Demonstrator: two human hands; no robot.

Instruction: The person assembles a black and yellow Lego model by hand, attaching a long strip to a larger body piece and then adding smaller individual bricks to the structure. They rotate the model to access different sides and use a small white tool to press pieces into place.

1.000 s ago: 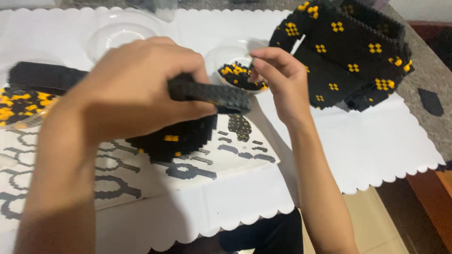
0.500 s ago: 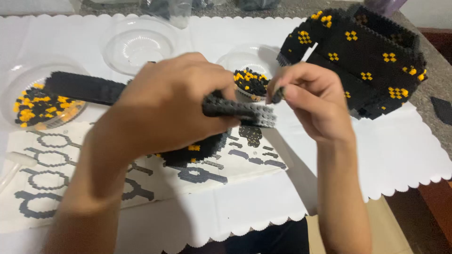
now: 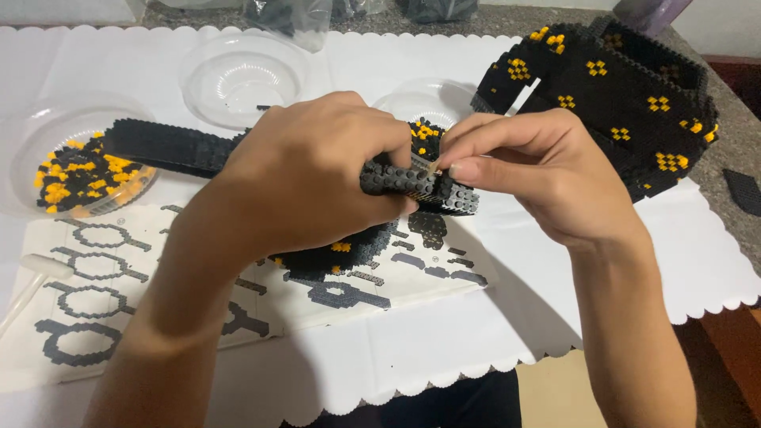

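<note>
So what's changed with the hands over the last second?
The right hand has moved from the bowl of pieces to the end of the black brick strip, fingertips pinched there. The left hand still grips that strip. The big black model stayed put.

Grey speckled stone countertop (image 3: 737, 135) runs from 12 to 3 o'clock, mostly covered by a white scallop-edged paper mat (image 3: 697, 261). Tan floor (image 3: 547, 396) visible at 5 o'clock, reddish-brown wood edge (image 3: 733, 349) at 4. Pale wall strip (image 3: 713, 24) at 1 o'clock. Even, diffuse light, soft shadows.
</note>
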